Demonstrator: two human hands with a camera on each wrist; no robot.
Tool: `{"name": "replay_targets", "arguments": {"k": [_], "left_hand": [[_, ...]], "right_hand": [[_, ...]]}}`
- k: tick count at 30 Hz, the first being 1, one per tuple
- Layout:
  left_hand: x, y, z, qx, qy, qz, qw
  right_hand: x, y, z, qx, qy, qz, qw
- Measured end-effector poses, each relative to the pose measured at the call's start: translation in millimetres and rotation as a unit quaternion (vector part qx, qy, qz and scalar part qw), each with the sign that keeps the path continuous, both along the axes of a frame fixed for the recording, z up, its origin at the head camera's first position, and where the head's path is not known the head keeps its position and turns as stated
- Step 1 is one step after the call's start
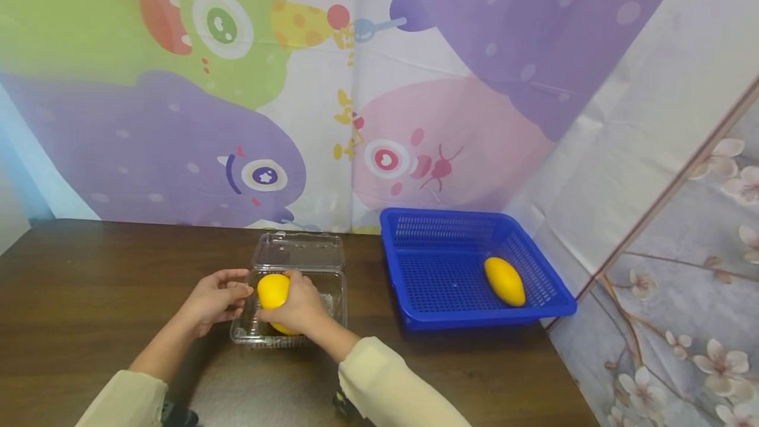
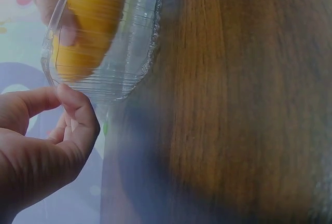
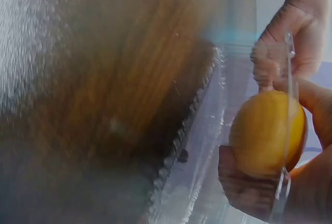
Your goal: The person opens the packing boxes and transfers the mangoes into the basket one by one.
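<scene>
A yellow mango [image 1: 274, 291] is inside a clear plastic clamshell box [image 1: 340, 302], whose lid [image 1: 298, 252] is folded back toward the wall. My right hand [image 1: 299, 305] reaches into the box and grips the mango, its thumb across the fruit and hiding part of it. The mango [image 3: 262, 133] shows through the clear side in the right wrist view. At the box's left edge, my left hand [image 1: 216, 298] pinches the rim between thumb and finger. The left wrist view shows that hand [image 2: 52, 136] at the box's corner, with the mango [image 2: 93, 27] behind the plastic.
To the right stands a blue plastic basket [image 1: 439, 318], with another mango [image 1: 505, 281] lying in its right side. Both containers rest on a dark wooden table [image 1: 107, 275]. A cartoon-printed cloth [image 1: 320, 196] hangs behind, and a flowered panel [image 1: 682, 321] borders the right side.
</scene>
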State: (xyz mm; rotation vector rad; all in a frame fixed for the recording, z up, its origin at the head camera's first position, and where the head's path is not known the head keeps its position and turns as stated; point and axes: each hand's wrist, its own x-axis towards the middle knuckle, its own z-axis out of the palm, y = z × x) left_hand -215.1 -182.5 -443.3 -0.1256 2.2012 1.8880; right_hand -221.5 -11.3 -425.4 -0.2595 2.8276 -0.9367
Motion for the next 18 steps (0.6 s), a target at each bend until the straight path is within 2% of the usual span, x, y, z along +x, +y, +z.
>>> {"name": "replay_targets", "arguments": {"k": [18], "left_hand": [[-0.2,1.8,2.1,0.0,-0.006,0.0,1.0]], "right_hand": [[-5.5,14.7,16.2,-0.009,0.026,-0.001,0.9996]]}}
